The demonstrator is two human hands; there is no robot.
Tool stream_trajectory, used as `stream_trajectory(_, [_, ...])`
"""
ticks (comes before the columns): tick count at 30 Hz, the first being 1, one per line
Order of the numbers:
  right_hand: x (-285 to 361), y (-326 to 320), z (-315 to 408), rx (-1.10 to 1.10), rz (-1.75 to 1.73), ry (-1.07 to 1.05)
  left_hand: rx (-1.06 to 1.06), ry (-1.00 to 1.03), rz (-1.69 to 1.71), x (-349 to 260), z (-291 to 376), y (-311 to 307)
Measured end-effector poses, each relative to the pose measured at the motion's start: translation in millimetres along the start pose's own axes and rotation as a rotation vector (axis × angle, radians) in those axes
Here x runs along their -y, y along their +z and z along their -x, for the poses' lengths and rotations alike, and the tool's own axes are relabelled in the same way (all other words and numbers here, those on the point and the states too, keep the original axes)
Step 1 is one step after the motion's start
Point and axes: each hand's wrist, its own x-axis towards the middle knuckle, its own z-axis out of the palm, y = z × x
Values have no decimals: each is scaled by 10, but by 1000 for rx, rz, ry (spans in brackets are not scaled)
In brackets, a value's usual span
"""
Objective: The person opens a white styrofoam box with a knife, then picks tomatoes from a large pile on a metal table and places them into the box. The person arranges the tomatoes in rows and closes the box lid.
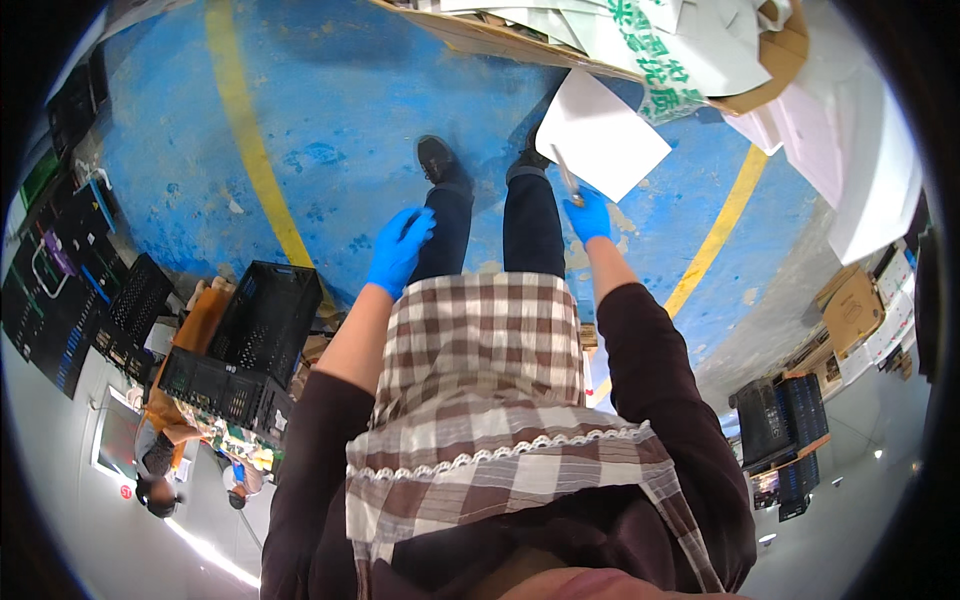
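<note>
My right hand (589, 215), in a blue glove, is closed around the handle of a knife-like tool (566, 171) with a narrow metal blade. The blade points away from me, over the near left edge of a white sheet (604, 139). That sheet is beside my right shoe (531, 154) and hides part of it; whether it rests flat on the floor I cannot tell. My left hand (401, 247), also gloved in blue, hovers by my left leg with loosely bent fingers. Nothing shows in it.
Ahead on the right, a large cardboard box (784, 64) holds white sheets and a plastic bag (652, 56) with green print. Black plastic crates (266, 319) stand to my left. Yellow lines (251, 142) cross the blue floor (337, 97). Two people (161, 457) are at the far left.
</note>
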Motion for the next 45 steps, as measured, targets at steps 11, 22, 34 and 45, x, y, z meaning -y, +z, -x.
stream_trajectory(11, [-432,2389,-2987,340,379,309,-279,-283,-134,1829,-1691,-1033])
stream_trajectory(22, [140,-19,-659,-429,-1098,448,-60,-242,78,563,-666,-832])
stream_trajectory(34, [3026,-2190,208,-718,-1689,345,-106,-194,94,-1069,1280,-1578])
stream_trajectory(45, [4985,-2998,1747,-848,-737,-415,-205,-155,149,-1469,2447,-2952])
